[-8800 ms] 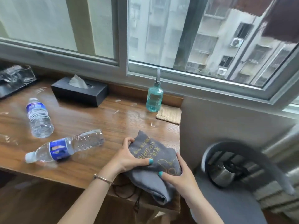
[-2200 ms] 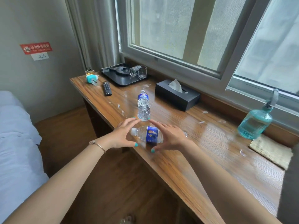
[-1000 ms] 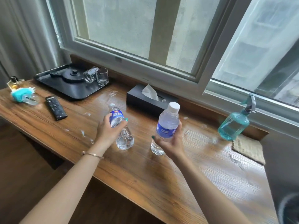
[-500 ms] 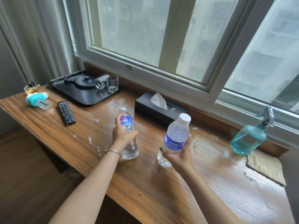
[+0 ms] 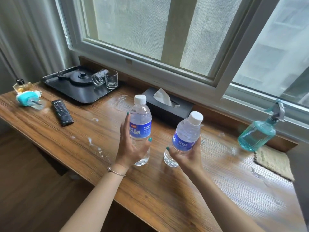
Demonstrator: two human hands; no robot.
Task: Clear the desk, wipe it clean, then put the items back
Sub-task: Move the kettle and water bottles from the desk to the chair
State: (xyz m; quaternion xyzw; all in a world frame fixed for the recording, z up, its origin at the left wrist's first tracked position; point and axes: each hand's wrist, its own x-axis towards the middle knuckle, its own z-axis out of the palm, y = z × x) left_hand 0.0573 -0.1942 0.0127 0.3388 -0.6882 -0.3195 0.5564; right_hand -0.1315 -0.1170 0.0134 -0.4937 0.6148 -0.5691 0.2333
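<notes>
My left hand grips a clear water bottle with a blue label, held upright above the wooden desk. My right hand grips a second, like water bottle, tilted slightly to the right and also lifted off the desk. Both bottles have white caps. Small white scraps lie scattered on the desk top.
A black tissue box stands behind the bottles by the window. A black tray with a kettle base and two glasses sits at the back left, a remote, a teal gadget and a perfume bottle left of it. A teal spray bottle and woven mat are on the right.
The left hand has raised its bottle from lying on the desk to upright. The right hand's bottle stays lifted. The view has drawn closer.
</notes>
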